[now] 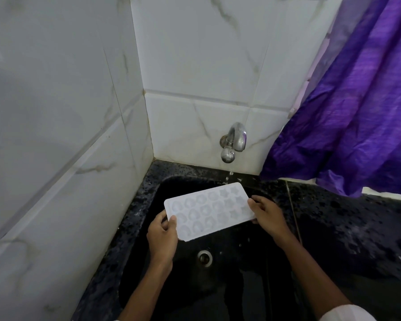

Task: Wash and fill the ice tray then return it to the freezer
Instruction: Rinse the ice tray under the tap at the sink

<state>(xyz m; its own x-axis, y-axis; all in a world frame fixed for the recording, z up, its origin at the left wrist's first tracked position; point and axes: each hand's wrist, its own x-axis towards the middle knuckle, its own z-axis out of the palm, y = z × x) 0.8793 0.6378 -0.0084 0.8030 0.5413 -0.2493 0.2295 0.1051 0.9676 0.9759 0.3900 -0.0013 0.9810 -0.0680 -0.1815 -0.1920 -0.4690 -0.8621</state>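
A white ice tray point(208, 210) with shell- and star-shaped moulds is held flat over the black sink point(148, 205). My left hand point(162, 237) grips its near left end, thumb on top. My right hand point(267, 215) pinches its right end. A steel wall tap point(233, 142) sticks out above the tray's far edge, and a thin stream of water point(229, 176) falls from it onto that edge.
The sink drain point(204, 257) lies below the tray. White marble-pattern tiles point(56, 135) close the left and back sides. A purple curtain point(357, 112) hangs at the right over the wet black counter point(357, 228).
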